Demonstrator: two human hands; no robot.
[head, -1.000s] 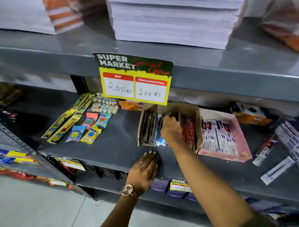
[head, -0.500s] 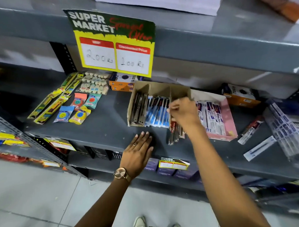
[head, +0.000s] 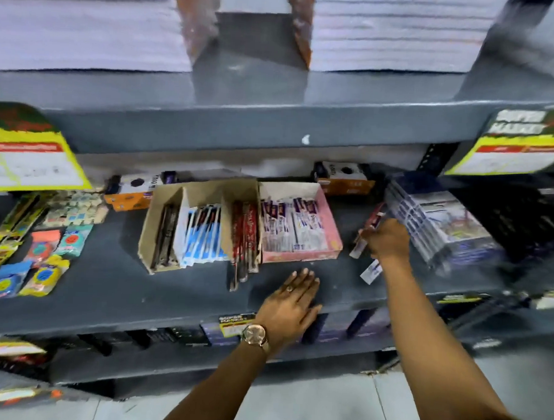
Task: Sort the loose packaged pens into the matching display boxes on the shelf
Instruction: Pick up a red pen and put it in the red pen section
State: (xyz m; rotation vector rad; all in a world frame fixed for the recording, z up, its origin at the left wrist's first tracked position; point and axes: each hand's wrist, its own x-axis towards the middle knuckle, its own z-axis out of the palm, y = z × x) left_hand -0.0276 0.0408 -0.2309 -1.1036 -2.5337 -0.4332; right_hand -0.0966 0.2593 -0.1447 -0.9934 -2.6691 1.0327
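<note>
A brown cardboard display box (head: 161,223) on the grey shelf holds dark, blue and red packaged pens in three sections; some red packs (head: 242,256) stick out over its front. Beside it a pink box (head: 330,225) holds purple-and-white pen packs. My right hand (head: 387,238) is to the right of the pink box, fingers closed on a loose red-and-white pen pack (head: 368,229). Another loose white-and-blue pack (head: 370,271) lies under my wrist. My left hand (head: 292,301), with a watch, rests flat and spread on the shelf's front edge.
A stack of clear-wrapped packs (head: 433,226) lies just right of my right hand. Orange boxes (head: 343,177) stand at the back. Erasers and yellow pencil packs (head: 45,247) lie at the left. Yellow price signs (head: 27,154) hang from the upper shelf, which carries paper stacks.
My right hand left the red pens in the brown box and moved right, past the pink box, to the loose pack. The view shifted right. My left hand stayed on the shelf edge.
</note>
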